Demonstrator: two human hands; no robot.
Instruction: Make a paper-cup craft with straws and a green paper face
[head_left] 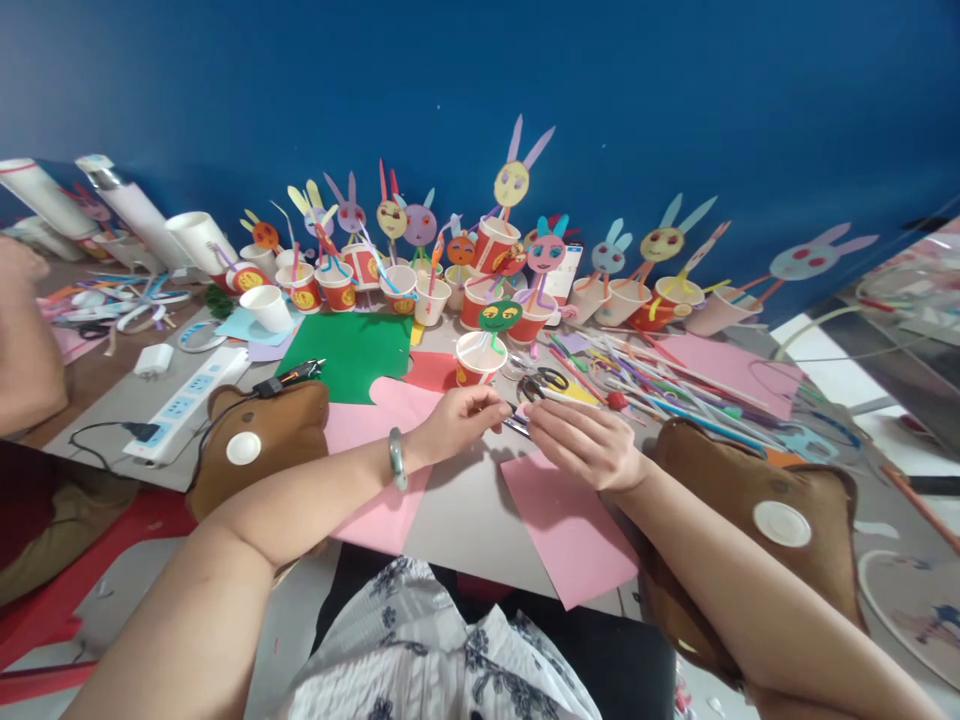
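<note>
My left hand [469, 420], with a green bangle [397, 460] on its wrist, is closed in a pinch above the table. Close by on the right, my right hand [581, 440] has its fingers pressed together. A thin dark piece [514, 408] shows between the fingertips; which hand grips it is unclear. Just below, a slim pen-like thing [517, 428] is partly covered by the hands. Behind them stands a paper cup [480, 362] with a green smiling paper face [500, 316] on it. Black-handled scissors [544, 382] lie right behind my right hand.
Several cups with rabbit-eared faces [511, 185] line the blue wall. Green paper [349, 350] and pink paper [570, 530] lie on the table. Coloured pipe cleaners [637, 375] spread right. Brown cushions [750, 490] flank me, near a power strip [191, 395]. Another person's arm [26, 340] is left.
</note>
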